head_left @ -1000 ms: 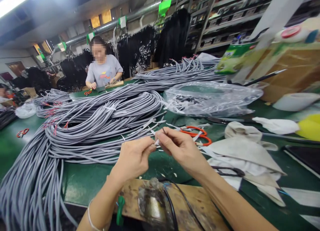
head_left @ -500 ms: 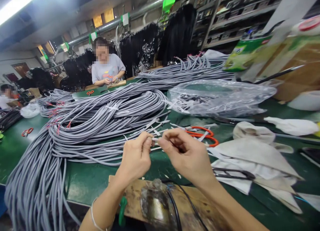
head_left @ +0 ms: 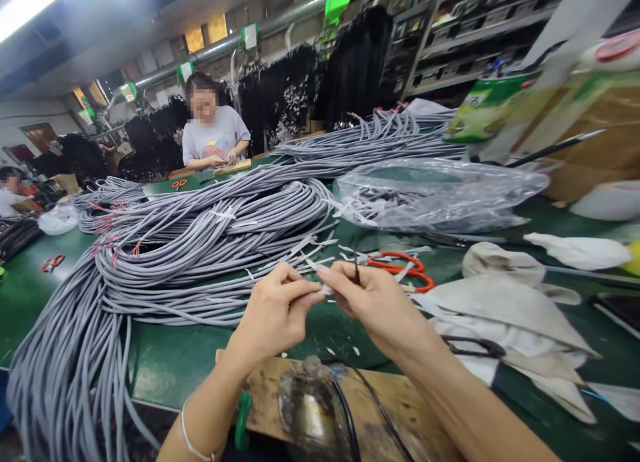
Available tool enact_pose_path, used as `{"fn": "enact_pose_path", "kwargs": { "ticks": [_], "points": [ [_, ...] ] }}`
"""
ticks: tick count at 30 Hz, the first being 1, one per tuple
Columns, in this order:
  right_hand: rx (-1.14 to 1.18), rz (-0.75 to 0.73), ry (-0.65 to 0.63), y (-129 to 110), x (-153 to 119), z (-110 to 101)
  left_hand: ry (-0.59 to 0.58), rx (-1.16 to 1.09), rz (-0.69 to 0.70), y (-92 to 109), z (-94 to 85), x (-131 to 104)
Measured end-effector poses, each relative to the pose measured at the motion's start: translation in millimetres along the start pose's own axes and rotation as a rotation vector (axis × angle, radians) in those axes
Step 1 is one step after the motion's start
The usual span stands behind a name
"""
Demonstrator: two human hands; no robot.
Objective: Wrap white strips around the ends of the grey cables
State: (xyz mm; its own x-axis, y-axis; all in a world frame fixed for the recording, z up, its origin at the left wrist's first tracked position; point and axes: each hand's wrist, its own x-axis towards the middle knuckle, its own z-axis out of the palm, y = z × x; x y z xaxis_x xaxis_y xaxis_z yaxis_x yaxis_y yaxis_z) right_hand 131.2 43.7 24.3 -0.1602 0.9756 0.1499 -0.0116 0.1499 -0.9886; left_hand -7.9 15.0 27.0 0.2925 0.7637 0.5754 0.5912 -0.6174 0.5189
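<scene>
My left hand [head_left: 280, 309] is closed in a pinch, its thumb and forefinger meeting on a small whitish piece [head_left: 326, 291]. Right against those fingertips is my right hand [head_left: 375, 295], its thumb pressed onto bent fingers. A thin dark strip [head_left: 357, 270] sticks up out of the right hand, and a white sliver [head_left: 312, 265] shows by its thumb. What else lies within the fingers is hidden. Just behind the hands are orange-handled scissors [head_left: 423, 279]. Coiled grey cables [head_left: 200, 249] spread to the left.
Below my hands, a wooden board [head_left: 260, 395] carries a tape-wrapped lump [head_left: 313, 409] and black cords. To the right lie pale cloth gloves [head_left: 510, 309] and a clear plastic bag [head_left: 450, 189]. Across the green table [head_left: 165, 362] a person [head_left: 215, 135] works.
My hands have drawn closer and the left fingers now point straighter to the right. The dark strip has come into view above my right hand.
</scene>
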Motion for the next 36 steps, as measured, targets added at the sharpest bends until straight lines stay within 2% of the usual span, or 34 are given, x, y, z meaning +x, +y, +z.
{"fn": "enact_pose_path", "kwargs": {
  "ticks": [2,3,6,8,9,12,15,17,19,21,24,26,27,29,31,32,34,36],
  "points": [
    [0.077,0.038,0.052,-2,0,1,0.058,-0.065,-0.039,1,1.6,0],
    [0.110,0.074,0.022,-3,0,1,0.069,-0.100,-0.057,2,1.6,-1],
    [0.195,0.204,-0.227,-6,1,1,0.042,-0.242,-0.104,5,-0.6,0],
    [0.228,0.200,-0.335,-8,-1,3,0.037,-0.354,-0.201,6,-1.9,1],
    [0.217,0.145,-0.316,-8,-3,5,0.048,-0.390,-0.275,6,-1.8,1],
    [-0.005,-0.140,-0.074,-7,-10,10,0.083,-0.314,-0.426,3,1.9,2],
    [-0.304,-0.371,0.101,-5,-10,5,-0.043,-0.087,-0.306,-1,4.3,1],
    [-0.362,-0.377,0.102,-3,-5,-4,-0.200,-0.036,-0.159,-2,0.7,-1],
    [-0.344,-0.308,0.057,-1,3,-12,-0.293,-0.096,-0.061,-3,-7.4,-2],
    [-0.323,-0.259,-0.005,-2,8,-16,-0.273,-0.222,-0.082,-6,-16.1,-2],
    [-0.356,-0.305,-0.075,-5,5,-14,-0.114,-0.368,-0.278,-14,-19.8,-1],
    [-0.395,-0.391,-0.119,-8,-1,-11,0.004,-0.331,-0.371,-18,-13.6,-1],
    [-0.410,-0.432,-0.131,-9,-4,-11,0.011,-0.281,-0.372,-20,-9.1,-2],
    [-0.427,-0.469,-0.101,-8,-5,-14,-0.109,-0.164,-0.292,-19,-1.2,-4],
    [-0.437,-0.422,0.010,-5,-1,-20,-0.293,-0.078,-0.159,-15,1.0,-6],
    [-0.441,-0.372,0.077,-3,3,-23,-0.347,-0.064,-0.106,-13,-0.6,-7],
    [-0.440,-0.258,0.135,1,11,-29,-0.322,-0.104,-0.074,-9,-7.6,-7],
    [-0.429,-0.167,-0.001,3,18,-30,-0.197,-0.215,-0.158,-7,-15.4,-5]
  ]
}}
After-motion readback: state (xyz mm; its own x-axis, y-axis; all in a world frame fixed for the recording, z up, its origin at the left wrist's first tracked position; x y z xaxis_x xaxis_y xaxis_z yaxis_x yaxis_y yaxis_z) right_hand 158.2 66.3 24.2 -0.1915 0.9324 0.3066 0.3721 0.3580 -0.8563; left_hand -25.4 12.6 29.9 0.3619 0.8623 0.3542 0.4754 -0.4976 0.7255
